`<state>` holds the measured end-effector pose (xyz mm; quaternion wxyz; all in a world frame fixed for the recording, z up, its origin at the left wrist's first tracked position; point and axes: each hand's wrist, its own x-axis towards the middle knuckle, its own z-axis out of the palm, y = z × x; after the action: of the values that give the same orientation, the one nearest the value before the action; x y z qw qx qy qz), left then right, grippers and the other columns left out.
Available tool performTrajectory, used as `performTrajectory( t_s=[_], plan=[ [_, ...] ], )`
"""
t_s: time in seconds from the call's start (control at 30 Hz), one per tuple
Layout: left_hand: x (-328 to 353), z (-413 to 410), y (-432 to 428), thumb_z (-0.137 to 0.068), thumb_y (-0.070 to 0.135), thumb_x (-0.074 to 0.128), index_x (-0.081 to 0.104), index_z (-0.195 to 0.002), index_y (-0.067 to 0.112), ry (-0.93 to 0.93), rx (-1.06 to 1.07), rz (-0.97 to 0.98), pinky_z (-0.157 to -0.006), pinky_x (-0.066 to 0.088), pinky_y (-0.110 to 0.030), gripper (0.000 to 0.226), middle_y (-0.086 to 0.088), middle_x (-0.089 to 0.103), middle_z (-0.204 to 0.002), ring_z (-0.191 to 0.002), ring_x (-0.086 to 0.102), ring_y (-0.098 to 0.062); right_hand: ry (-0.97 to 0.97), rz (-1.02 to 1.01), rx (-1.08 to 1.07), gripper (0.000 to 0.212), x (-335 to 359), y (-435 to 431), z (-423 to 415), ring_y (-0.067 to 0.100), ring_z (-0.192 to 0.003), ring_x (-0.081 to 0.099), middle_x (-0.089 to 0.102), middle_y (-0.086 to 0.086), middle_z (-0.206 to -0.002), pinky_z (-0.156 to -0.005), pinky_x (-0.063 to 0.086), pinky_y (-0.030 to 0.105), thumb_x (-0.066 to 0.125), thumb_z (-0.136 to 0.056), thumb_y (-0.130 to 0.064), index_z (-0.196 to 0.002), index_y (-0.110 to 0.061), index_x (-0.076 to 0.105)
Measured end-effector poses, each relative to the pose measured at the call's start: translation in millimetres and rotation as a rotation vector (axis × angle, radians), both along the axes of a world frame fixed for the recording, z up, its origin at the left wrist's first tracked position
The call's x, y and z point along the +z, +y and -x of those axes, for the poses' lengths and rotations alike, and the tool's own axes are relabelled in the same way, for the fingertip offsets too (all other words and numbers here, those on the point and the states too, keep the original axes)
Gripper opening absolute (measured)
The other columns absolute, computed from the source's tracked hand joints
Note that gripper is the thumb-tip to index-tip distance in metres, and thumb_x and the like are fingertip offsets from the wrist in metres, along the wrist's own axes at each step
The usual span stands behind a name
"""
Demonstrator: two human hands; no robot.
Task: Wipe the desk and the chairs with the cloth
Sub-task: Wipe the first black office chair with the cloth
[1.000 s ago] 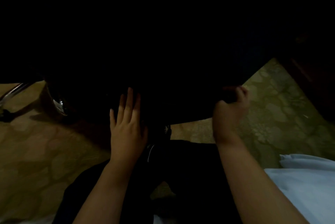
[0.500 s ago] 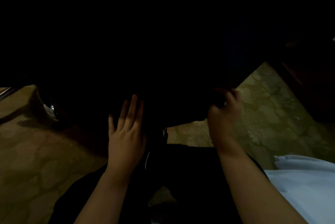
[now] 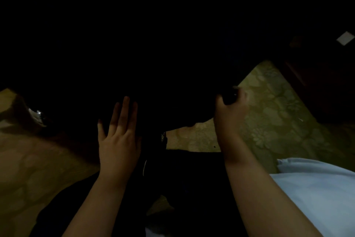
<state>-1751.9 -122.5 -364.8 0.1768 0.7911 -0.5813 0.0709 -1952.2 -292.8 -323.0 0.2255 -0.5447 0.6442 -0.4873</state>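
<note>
Two hands in play: left hand point(image 3: 119, 140) at 8 o'clock lies flat, fingers straight, on the black chair point(image 3: 172, 83). Right hand point(image 3: 228, 115) at 4 o'clock curls round a dark thing point(image 3: 229, 97) at the seat's edge. Cloth or not, it's too dim to tell. Patterned carpet point(image 3: 278, 121) lies beyond.

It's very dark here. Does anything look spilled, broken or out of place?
Nothing stands out. The left hand lies flat on a dark seat; the right hand curls round a dark thing at its edge. The patterned carpet shows no spill; the rest is too dark.
</note>
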Motion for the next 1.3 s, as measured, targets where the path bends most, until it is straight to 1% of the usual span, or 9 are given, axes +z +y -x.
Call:
performTrajectory(
  t_s=[0.07, 0.27, 0.47, 0.57, 0.73, 0.93, 1.03, 1.13, 1.3],
  plan=[
    [0.5, 3.3, -1.8, -0.092, 0.041, 0.052, 0.011, -0.156, 0.017, 0.003, 0.008, 0.001, -0.115, 0.018, -0.061, 0.08, -0.003, -0.001, -0.164, -0.15, 0.005, -0.022, -0.072, -0.147, -0.087, 0.03, -3.3, -12.1, 10.9, 0.019, -0.104, 0.059, 0.055, 0.006, -0.118, -0.092, 0.052, 0.035, 0.068, -0.085, -0.014, -0.113, -0.008, 0.06],
    [2.8, 18.7, -11.1, -0.091, 0.044, 0.055, 0.013, -0.156, 0.011, 0.083, 0.06, 0.067, -0.117, 0.019, -0.056, 0.084, -0.008, 0.002, -0.163, -0.15, 0.009, -0.029, 0.125, -0.158, 0.336, 0.026, -11.7, 10.5, -8.5, 0.005, -0.097, 0.053, 0.054, -0.004, -0.113, -0.073, 0.038, 0.0, 0.07, -0.083, -0.007, -0.109, -0.008, 0.068],
    [-0.5, 9.7, -7.2, -0.087, 0.046, 0.052, 0.007, -0.156, 0.017, 0.005, 0.041, -0.009, -0.116, 0.016, -0.06, 0.088, -0.003, -0.005, -0.164, -0.151, 0.0, -0.023, -0.186, -0.129, -0.15, 0.026, -2.6, -12.7, 12.2, 0.014, -0.102, 0.059, 0.059, 0.006, -0.117, -0.083, 0.051, 0.018, 0.064, -0.084, -0.005, -0.11, -0.009, 0.064],
    [-1.7, 7.9, -8.1, -0.087, 0.047, 0.047, 0.007, -0.156, 0.016, 0.01, 0.042, -0.025, -0.115, 0.015, -0.062, 0.086, -0.003, -0.008, -0.164, -0.15, -0.002, -0.024, -0.062, -0.102, -0.061, 0.027, -0.7, -12.8, 11.5, 0.012, -0.1, 0.056, 0.054, 0.004, -0.117, -0.072, 0.041, 0.002, 0.061, -0.084, 0.001, -0.109, -0.006, 0.061],
    [-0.9, 7.9, -9.8, -0.086, 0.048, 0.049, 0.006, -0.156, 0.016, 0.024, 0.048, -0.037, -0.115, 0.015, -0.063, 0.088, -0.005, -0.009, -0.164, -0.15, 0.0, -0.028, 0.202, -0.097, 0.262, 0.021, -14.6, -3.8, -2.2, 0.015, -0.1, 0.054, 0.057, 0.001, -0.11, -0.068, 0.035, 0.001, 0.063, -0.079, 0.002, -0.097, -0.008, 0.068],
    [2.1, -5.0, -2.5, -0.087, 0.052, 0.036, 0.01, -0.156, 0.019, -0.05, -0.008, -0.063, -0.115, 0.017, -0.061, 0.081, -0.001, -0.004, -0.164, -0.15, 0.006, -0.023, -0.122, -0.238, -0.151, 0.027, -13.0, -21.2, 5.5, 0.013, -0.096, 0.059, 0.06, 0.007, -0.116, -0.064, 0.042, 0.001, 0.057, -0.084, 0.006, -0.105, -0.009, 0.064],
    [-1.9, -8.1, -1.4, -0.088, 0.049, 0.039, 0.014, -0.156, 0.017, -0.086, -0.044, -0.064, -0.116, 0.016, -0.058, 0.079, -0.003, -0.001, -0.164, -0.15, 0.008, -0.023, -0.171, -0.008, -0.175, 0.031, 2.4, -15.5, 3.5, 0.015, -0.105, 0.056, 0.057, 0.008, -0.12, -0.087, 0.051, 0.021, 0.055, -0.08, 0.009, -0.107, -0.004, 0.063],
    [-3.9, -5.7, -0.7, -0.089, 0.046, 0.042, 0.016, -0.155, 0.014, -0.093, -0.051, -0.04, -0.117, 0.016, -0.057, 0.078, -0.005, 0.0, -0.164, -0.15, 0.006, -0.022, -0.046, 0.291, 0.007, 0.025, 8.1, -4.3, -3.9, 0.008, -0.098, 0.053, 0.056, 0.002, -0.108, -0.08, 0.043, 0.006, 0.057, -0.07, 0.008, -0.09, -0.005, 0.065],
    [-2.8, -4.0, -5.5, -0.089, 0.043, 0.041, 0.018, -0.155, 0.014, -0.087, -0.071, -0.021, -0.117, 0.015, -0.058, 0.076, -0.005, 0.001, -0.164, -0.15, 0.007, -0.023, -0.235, -0.52, 0.008, 0.018, -27.3, -23.9, -0.2, 0.016, -0.091, 0.063, 0.063, 0.005, -0.103, -0.063, 0.046, 0.017, 0.058, -0.086, 0.003, -0.098, -0.009, 0.061]
  ],
)
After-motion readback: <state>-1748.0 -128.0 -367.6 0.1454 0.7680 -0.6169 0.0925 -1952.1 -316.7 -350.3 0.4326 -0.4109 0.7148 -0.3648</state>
